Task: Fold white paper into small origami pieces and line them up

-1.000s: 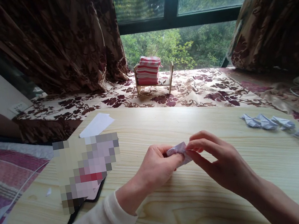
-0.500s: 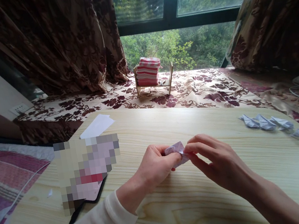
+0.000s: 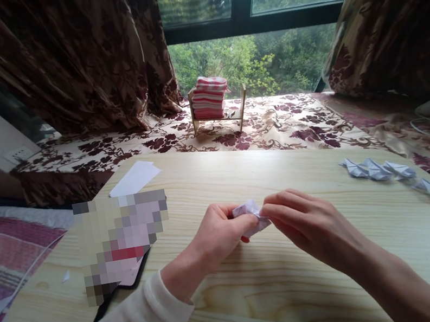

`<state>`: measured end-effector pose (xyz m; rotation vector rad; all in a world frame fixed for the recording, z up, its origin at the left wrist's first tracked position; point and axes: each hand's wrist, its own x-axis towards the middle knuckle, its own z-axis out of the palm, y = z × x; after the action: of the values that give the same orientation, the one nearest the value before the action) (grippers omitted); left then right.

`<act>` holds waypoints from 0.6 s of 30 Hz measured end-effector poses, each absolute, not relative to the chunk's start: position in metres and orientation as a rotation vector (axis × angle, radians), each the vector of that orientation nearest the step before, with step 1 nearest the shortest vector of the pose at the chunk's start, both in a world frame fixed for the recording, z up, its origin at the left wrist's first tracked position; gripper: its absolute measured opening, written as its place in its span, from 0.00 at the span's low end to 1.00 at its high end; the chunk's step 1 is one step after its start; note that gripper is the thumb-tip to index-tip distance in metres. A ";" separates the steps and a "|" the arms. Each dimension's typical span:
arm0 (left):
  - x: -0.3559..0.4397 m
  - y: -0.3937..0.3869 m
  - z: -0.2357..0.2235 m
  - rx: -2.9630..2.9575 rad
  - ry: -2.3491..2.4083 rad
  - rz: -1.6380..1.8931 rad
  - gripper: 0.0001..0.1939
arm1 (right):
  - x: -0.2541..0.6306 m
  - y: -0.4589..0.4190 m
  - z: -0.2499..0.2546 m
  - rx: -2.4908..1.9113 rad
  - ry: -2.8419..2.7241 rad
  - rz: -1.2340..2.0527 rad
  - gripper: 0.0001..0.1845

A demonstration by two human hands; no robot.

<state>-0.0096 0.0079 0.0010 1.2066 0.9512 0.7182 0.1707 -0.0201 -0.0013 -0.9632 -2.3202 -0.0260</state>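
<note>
We pinch a part-folded paper (image 3: 247, 208) between left hand (image 3: 222, 233) and right hand (image 3: 311, 220), with four folded pieces (image 3: 376, 169) (seemingly done) and unfolded sheets (image 3: 134, 178) on the worktop (image 3: 271, 300).

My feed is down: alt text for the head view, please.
The left hand holds a small folded paper and the right hand pinches its edge, over a wood-grain table. Four folded paper pieces lie at right, white paper at left.

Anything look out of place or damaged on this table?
A small white scrap lies alone near the left edge of the table, away from the flat paper and folded pieces, so it looks stray. Nothing looks spilled; pixelation hides part of that side.
</note>
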 end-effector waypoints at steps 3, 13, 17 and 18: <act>-0.009 0.007 0.004 1.180 0.945 0.731 0.08 | 0.172 -0.021 -0.001 -0.942 -2.320 -0.092 0.10; -0.007 0.008 0.004 1.194 0.987 0.750 0.12 | 0.171 -0.020 -0.004 -0.946 -2.248 -0.026 0.13; -0.008 0.008 0.000 1.295 1.020 0.793 0.14 | 0.165 -0.019 -0.005 -1.106 -1.961 0.217 0.08; -0.009 0.008 -0.001 1.331 1.023 0.807 0.14 | 0.164 -0.019 -0.005 -1.154 -1.897 0.290 0.07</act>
<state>-0.0087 0.0076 -0.0009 1.3308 1.0228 0.8067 0.1640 -0.0192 -0.0051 -1.1544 -1.8974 0.2896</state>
